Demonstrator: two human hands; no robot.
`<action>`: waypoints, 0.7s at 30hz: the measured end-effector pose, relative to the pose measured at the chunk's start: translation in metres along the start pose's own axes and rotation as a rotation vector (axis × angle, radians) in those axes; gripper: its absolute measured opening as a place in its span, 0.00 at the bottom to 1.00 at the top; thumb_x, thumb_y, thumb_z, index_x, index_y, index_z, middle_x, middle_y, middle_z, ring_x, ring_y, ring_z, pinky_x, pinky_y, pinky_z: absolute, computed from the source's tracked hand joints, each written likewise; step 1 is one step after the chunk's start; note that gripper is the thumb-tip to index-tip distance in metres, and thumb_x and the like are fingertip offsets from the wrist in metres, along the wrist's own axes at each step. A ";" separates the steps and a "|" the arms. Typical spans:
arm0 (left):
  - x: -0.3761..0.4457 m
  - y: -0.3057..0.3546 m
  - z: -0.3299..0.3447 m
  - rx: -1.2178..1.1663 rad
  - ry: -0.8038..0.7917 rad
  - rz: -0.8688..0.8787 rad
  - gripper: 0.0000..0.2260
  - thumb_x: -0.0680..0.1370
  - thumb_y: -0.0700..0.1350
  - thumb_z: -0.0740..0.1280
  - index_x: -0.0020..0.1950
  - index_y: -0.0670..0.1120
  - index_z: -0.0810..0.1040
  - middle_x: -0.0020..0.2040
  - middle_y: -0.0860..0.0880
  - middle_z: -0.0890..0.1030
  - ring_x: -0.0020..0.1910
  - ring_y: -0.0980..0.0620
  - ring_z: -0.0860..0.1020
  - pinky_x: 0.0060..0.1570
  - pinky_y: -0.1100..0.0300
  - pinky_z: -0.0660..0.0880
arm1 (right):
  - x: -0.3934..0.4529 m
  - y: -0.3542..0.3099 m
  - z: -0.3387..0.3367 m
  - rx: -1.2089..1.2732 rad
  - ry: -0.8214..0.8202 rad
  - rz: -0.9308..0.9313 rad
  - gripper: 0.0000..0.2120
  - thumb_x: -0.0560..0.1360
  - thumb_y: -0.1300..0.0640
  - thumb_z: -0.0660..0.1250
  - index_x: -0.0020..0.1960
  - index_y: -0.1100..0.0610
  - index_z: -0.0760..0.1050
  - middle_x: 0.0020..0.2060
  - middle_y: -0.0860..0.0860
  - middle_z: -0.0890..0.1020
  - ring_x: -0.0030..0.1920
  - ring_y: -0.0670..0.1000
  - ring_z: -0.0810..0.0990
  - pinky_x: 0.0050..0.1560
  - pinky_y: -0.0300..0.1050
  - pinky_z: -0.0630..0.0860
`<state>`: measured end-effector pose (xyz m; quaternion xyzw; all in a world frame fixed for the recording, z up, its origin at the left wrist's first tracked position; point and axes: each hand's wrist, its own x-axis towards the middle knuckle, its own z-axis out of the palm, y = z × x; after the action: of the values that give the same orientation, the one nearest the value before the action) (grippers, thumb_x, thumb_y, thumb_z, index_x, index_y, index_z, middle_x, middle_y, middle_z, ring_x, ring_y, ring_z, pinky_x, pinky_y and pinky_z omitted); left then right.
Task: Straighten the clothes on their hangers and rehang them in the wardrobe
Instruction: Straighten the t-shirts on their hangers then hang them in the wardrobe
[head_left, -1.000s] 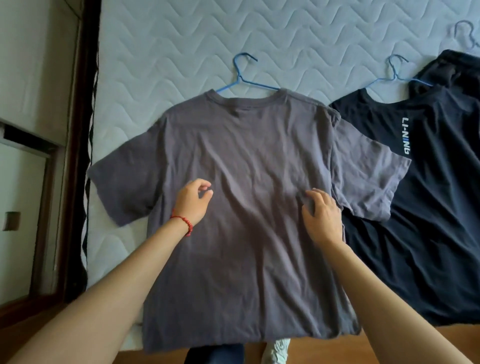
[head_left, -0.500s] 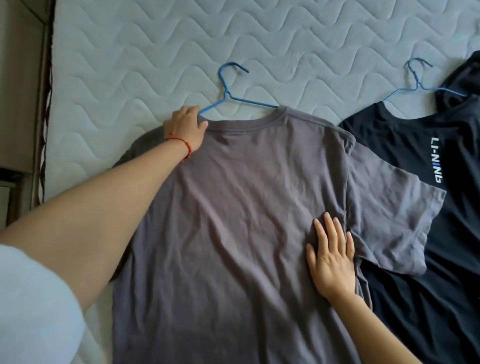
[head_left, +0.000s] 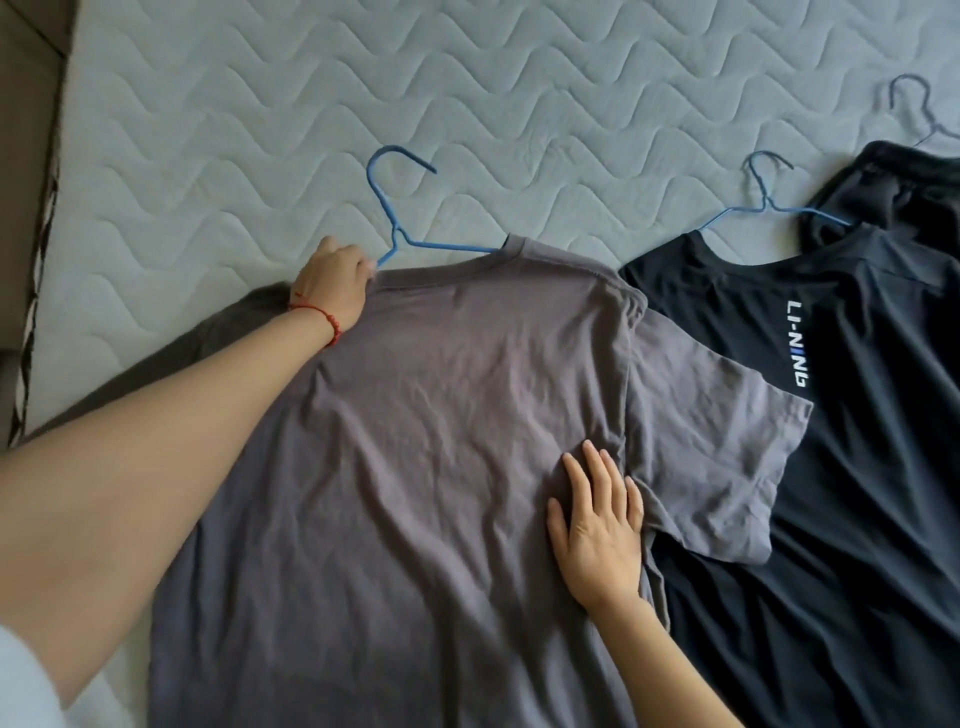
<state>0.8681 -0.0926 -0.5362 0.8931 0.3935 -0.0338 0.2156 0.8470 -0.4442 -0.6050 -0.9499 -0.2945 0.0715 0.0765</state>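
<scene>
Now the left hand (head_left: 332, 280) sits at the far left shoulder of the grey cotton T-shirt (head_left: 441, 441), where half a second ago it had only just arrived and a second ago it was down on the middle of the shirt's chest. Its fingers are curled over the collar edge, right where the arm of the blue wire hanger (head_left: 397, 228) runs into the neck; whether they pinch the wire, the cloth or both, I cannot tell from here. The hanger's hook lies out on the pale quilted mattress (head_left: 519, 104), tilted to the left, with its right arm going into the collar.

The right hand (head_left: 597, 525) lies flat with fingers straight, pressing the shirt near the right armpit seam, much where it was half a second ago. Small creases fan out from under it.

So the work seems to have gone from smoothing the body to squaring the shoulder on the hanger, one hand pinning the cloth while the other adjusts. The shirt is on the bed and not yet hung, and the left sleeve looks bunched under the forearm, so I judge there is some straightening to do.

To the right, partly under the grey sleeve, lies a black T-shirt with white lettering (head_left: 857, 415) on its own second blue wire hanger (head_left: 763, 192), not yet handled.
</scene>
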 end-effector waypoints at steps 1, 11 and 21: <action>-0.006 0.003 -0.003 -0.028 0.015 -0.010 0.14 0.80 0.43 0.54 0.51 0.35 0.76 0.56 0.34 0.73 0.53 0.35 0.74 0.51 0.49 0.68 | 0.003 0.002 -0.005 0.032 0.004 -0.008 0.21 0.72 0.48 0.56 0.63 0.54 0.70 0.65 0.54 0.75 0.66 0.53 0.65 0.67 0.50 0.58; -0.068 0.081 -0.048 -0.056 0.194 -0.054 0.14 0.80 0.47 0.56 0.53 0.38 0.74 0.54 0.36 0.79 0.55 0.36 0.75 0.49 0.49 0.69 | 0.112 0.074 -0.095 0.699 0.061 0.229 0.14 0.75 0.64 0.60 0.59 0.62 0.74 0.55 0.57 0.79 0.57 0.57 0.76 0.61 0.52 0.71; -0.076 0.171 -0.069 0.120 0.300 -0.051 0.13 0.80 0.49 0.56 0.52 0.41 0.74 0.51 0.41 0.81 0.51 0.40 0.77 0.41 0.55 0.63 | 0.246 0.138 -0.129 0.760 -0.072 0.451 0.17 0.76 0.59 0.58 0.64 0.57 0.73 0.57 0.56 0.80 0.61 0.58 0.74 0.58 0.45 0.67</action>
<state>0.9309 -0.2188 -0.3953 0.8890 0.4412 0.0707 0.0998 1.1465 -0.4297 -0.5272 -0.8918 -0.0352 0.2227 0.3923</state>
